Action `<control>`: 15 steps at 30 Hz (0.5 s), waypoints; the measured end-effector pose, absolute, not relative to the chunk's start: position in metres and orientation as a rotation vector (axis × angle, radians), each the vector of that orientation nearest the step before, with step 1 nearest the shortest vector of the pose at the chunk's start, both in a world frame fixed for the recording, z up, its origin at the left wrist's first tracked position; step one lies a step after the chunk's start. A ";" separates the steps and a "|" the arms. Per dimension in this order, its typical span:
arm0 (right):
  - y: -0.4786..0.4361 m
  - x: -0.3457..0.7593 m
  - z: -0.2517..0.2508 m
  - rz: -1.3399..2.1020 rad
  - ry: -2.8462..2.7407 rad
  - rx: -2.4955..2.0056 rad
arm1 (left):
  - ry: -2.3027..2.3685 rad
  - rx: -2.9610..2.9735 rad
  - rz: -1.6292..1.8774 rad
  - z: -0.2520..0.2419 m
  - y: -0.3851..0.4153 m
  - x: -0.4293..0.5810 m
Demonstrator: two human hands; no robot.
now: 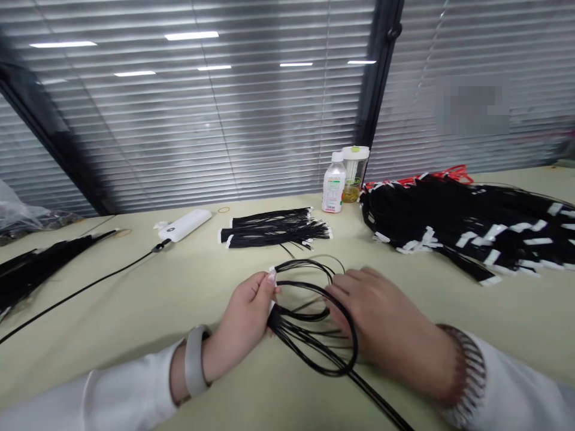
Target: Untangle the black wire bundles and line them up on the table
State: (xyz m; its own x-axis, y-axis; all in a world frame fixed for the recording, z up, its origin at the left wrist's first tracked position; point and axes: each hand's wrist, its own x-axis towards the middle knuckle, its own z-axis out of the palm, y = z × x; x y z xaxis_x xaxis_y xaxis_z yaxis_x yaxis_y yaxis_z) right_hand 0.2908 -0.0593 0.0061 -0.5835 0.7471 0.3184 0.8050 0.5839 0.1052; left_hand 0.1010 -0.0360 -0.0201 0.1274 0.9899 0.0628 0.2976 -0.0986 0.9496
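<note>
My left hand (245,317) is closed in a pinch on a bunch of thin black cables (314,335), gripping them where the strands gather, with a white tag at the fingertips. The cables curl into loops between both hands on the pale table (135,299). My right hand (377,320) lies palm down over the loops with its fingers curled among the strands. A grey bangle sits on my left wrist and white sleeves cover both arms.
A tidy bundle of black cables (274,228) lies behind the hands. A large heap of black cables with white tags (467,230) fills the right. A white power bank (185,225), two bottles (335,184) and another black bundle (36,266) sit further out.
</note>
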 end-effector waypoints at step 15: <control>-0.048 0.311 0.028 0.647 -1.281 -0.864 | 1.252 1.599 0.976 -0.024 -0.037 0.099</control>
